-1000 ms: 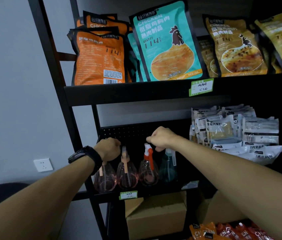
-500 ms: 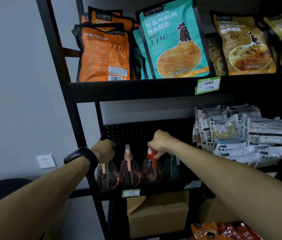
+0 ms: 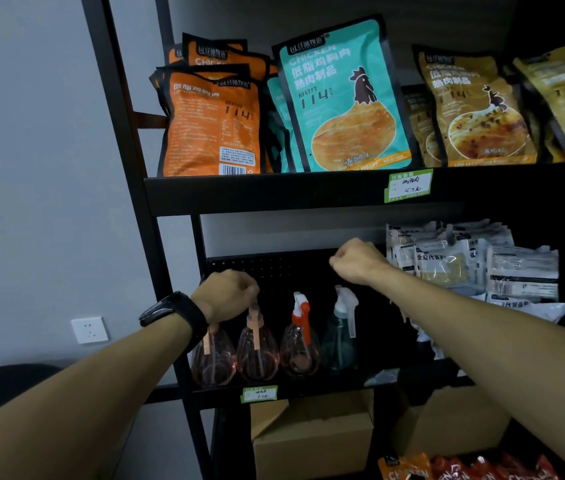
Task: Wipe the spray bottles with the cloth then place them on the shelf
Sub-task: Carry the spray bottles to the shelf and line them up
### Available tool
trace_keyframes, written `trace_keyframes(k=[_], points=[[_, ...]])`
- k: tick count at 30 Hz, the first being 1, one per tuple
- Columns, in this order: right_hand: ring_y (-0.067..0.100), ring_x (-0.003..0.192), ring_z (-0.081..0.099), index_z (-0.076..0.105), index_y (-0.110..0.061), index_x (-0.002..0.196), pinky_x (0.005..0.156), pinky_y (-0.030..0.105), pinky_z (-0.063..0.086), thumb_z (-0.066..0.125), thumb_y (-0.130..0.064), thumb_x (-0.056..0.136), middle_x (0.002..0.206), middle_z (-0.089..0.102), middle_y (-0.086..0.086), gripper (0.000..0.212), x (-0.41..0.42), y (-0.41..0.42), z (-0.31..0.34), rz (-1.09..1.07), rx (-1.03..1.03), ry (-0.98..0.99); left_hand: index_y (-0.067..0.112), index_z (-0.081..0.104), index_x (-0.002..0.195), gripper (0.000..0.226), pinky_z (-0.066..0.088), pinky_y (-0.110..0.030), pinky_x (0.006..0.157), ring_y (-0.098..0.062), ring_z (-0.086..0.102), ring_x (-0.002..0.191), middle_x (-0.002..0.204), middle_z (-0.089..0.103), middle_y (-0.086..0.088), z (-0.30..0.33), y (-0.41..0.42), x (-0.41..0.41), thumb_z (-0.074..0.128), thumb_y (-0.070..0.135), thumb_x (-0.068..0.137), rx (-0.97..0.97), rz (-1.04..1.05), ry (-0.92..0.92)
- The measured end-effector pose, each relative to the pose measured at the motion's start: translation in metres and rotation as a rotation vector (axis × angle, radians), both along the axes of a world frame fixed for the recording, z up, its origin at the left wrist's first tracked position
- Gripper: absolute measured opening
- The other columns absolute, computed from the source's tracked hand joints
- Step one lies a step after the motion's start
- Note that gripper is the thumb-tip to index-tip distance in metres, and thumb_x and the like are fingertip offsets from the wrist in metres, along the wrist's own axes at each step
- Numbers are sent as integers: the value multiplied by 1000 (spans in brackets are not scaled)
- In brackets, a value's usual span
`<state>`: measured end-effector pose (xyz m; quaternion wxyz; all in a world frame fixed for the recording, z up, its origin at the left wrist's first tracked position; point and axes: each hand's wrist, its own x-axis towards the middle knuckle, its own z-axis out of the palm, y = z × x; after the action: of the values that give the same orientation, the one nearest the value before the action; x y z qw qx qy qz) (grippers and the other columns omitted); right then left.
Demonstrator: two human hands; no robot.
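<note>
I see four spray bottles point(image 3: 276, 341) standing on the shelf point(image 3: 309, 388). My left hand point(image 3: 227, 294) grips a bottle top at nine o'clock; my right hand point(image 3: 357, 259) hovers fisted, empty. Next: release, withdraw.

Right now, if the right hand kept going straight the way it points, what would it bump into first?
Probably the black pegboard back panel of the shelf. The right hand is a fist above the teal spray bottle, aimed inward over the bottle tops, so it would likely pass above them. Depth is hard to judge here.
</note>
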<state>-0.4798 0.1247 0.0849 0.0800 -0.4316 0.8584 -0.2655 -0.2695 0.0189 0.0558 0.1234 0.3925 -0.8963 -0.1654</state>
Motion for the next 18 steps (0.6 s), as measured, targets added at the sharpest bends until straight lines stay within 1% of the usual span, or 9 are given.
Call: trace_keyframes(k=[2,4,6,7,9,11,13,15,18], points=[[18,49,42,42,-12,59,45,24,33,56,-20,91,62,45,5,36,-8,7,-4,5,117,8,19,70,115,31,43,-21,83,-16,63,105,113,72,0,-1,3,-5,51,39,101,19,-27,-72],[19,49,43,43,-12,58,46,23,36,59,-22,92,62,45,5,38,-12,10,-14,7,200,-2,16,69,119,37,41,-19,78,-13,60,97,115,71,-1,-6,3,-8,58,43,97,29,-35,-129],[20,51,48,47,-12,61,45,22,37,58,-23,93,66,50,6,36,-12,11,-24,-5,225,-21,15,63,131,45,42,-18,83,-16,61,107,124,68,-2,-11,3,-9,64,41,93,24,-18,-151],[21,53,52,51,-11,66,44,22,38,58,-22,94,70,54,8,31,-11,11,-28,-11,227,-36,15,61,133,47,43,-18,86,-17,62,113,127,67,-3,-12,3,-9,65,38,93,14,-13,-151],[24,62,63,58,-8,79,45,21,43,57,-18,94,84,65,13,18,-8,10,-32,-20,228,-70,14,61,133,45,44,-19,88,-19,62,117,129,67,-5,-14,3,-9,65,34,93,1,-15,-137],[26,72,71,62,-5,87,51,24,52,56,-14,94,92,70,16,13,-5,8,-33,-25,224,-94,14,62,133,44,44,-20,90,-19,61,117,130,66,-5,-15,2,-9,65,33,94,1,-16,-129],[28,77,73,65,-2,92,66,31,60,57,-10,93,93,71,18,11,-4,6,-33,-25,219,-99,15,62,133,42,44,-20,89,-19,61,117,130,66,-4,-16,0,-9,64,33,94,3,-18,-129],[29,78,73,64,0,95,72,33,61,58,-10,93,92,71,19,11,-4,4,-33,-30,220,-94,16,64,131,41,43,-19,89,-18,62,116,129,67,-3,-17,-2,-9,65,34,94,3,-23,-130],[29,79,73,63,0,97,74,34,60,58,-13,94,93,71,19,14,-5,3,-34,-33,211,-97,17,65,129,39,44,-20,88,-18,62,114,126,68,-3,-18,-3,-9,66,35,94,-5,-21,-127]])
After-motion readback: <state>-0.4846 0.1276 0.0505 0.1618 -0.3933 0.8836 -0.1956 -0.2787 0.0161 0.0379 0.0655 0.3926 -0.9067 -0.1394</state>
